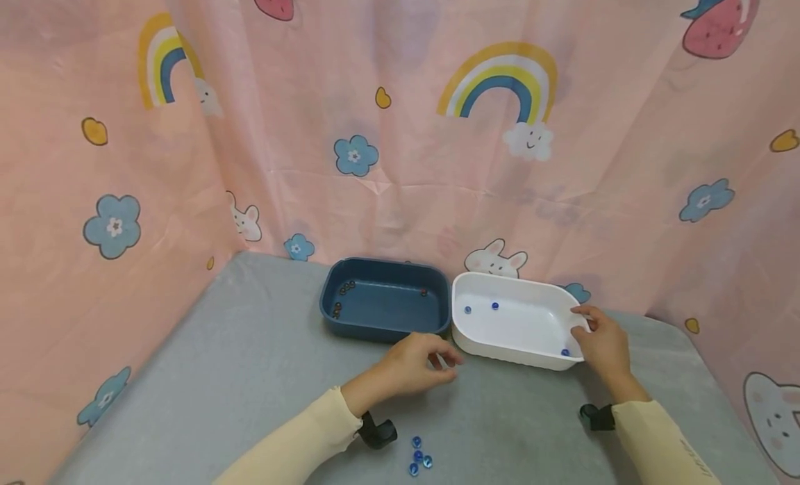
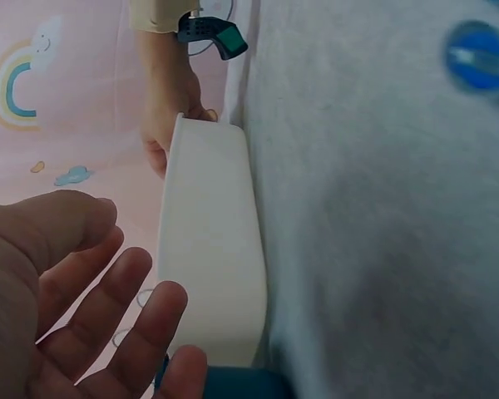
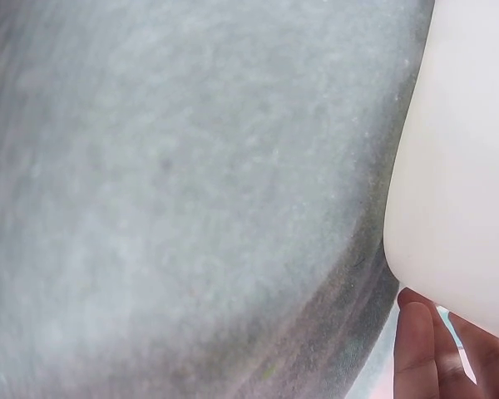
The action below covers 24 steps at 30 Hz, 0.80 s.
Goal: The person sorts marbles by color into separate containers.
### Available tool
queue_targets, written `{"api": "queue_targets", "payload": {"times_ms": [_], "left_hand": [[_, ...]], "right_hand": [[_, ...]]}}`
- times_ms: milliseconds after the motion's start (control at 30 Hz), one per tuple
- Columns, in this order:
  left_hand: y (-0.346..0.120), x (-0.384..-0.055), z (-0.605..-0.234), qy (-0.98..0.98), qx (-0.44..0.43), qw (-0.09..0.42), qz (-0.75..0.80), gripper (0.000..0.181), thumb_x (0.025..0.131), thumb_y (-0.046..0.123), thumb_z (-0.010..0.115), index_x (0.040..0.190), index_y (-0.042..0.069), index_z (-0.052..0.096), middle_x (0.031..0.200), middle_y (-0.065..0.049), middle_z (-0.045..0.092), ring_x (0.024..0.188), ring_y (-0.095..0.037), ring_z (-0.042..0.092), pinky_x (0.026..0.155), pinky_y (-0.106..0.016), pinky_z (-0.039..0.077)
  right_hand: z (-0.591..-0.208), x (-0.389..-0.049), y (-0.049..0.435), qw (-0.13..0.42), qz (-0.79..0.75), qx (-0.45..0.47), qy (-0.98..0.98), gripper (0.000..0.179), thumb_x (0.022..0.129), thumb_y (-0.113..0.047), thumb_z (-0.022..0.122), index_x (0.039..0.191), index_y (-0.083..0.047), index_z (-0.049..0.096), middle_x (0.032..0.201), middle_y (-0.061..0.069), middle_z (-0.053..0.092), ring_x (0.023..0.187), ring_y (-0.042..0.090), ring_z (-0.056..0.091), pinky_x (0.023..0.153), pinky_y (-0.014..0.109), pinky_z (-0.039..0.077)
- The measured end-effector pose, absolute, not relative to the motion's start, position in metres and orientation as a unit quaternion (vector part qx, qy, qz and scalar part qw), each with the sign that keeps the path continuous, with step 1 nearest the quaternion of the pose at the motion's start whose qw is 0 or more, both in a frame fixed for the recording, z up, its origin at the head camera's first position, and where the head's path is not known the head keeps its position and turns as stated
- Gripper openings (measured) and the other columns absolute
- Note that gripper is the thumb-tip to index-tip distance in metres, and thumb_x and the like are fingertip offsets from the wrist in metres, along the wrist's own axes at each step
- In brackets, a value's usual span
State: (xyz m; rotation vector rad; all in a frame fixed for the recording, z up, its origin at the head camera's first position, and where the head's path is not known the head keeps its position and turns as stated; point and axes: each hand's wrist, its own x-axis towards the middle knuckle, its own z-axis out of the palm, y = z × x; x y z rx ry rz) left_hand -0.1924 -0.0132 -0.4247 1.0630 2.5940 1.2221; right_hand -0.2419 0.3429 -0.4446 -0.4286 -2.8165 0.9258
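My right hand (image 1: 603,342) grips the right end of a white tray (image 1: 512,355), with fingertips over its rim in the head view. In the right wrist view, its fingers (image 3: 416,349) show beside the white outer wall. Three blue marbles lie inside this tray, one blue marble (image 1: 565,352) close to my right thumb. My left hand (image 1: 415,365) hovers before the place where the two trays meet, its fingers loosely bent around nothing. Behind it stands a dark blue tray (image 1: 375,330) holding several brown marbles (image 1: 344,288).
Several blue marbles (image 1: 418,456) lie together on the grey tabletop (image 1: 250,374) near the front, right of my left wrist. The two trays stand side by side at the back edge. A pink patterned curtain (image 1: 406,214) hangs behind and on both sides.
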Motion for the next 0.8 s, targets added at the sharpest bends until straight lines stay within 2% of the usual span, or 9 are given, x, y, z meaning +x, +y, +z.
{"api": "queue_targets", "payload": {"times_ms": [333,500,800], "left_hand": [[-0.030,-0.186,-0.431,0.843,0.338,0.072,0.413,0.019,0.086,0.016,0.071,0.104,0.017,0.073,0.100,0.004,0.072,0.078,0.005,0.061,0.073,-0.013,0.049],[-0.036,-0.180,-0.433,0.847,0.332,0.097,0.405,0.018,0.085,0.018,0.071,0.103,0.019,0.074,0.093,0.012,0.070,0.075,0.007,0.058,0.070,-0.013,0.048],[-0.046,-0.166,-0.434,0.842,0.342,0.154,0.387,0.016,0.085,0.021,0.071,0.100,0.018,0.074,0.086,0.017,0.066,0.066,0.005,0.054,0.062,-0.015,0.046]], "right_hand": [[-0.442,-0.241,0.342,0.080,0.310,-0.136,-0.938,0.041,0.090,-0.010,0.052,0.130,-0.001,0.054,0.131,0.035,0.050,0.116,0.049,0.050,0.091,0.060,0.045],[-0.442,-0.242,0.342,0.077,0.315,-0.138,-0.936,0.041,0.091,-0.010,0.051,0.131,-0.001,0.053,0.133,0.034,0.049,0.118,0.049,0.049,0.093,0.060,0.045],[-0.443,-0.241,0.341,0.079,0.311,-0.139,-0.937,0.041,0.091,-0.011,0.051,0.131,-0.001,0.054,0.131,0.034,0.052,0.114,0.047,0.052,0.089,0.058,0.047]]}}
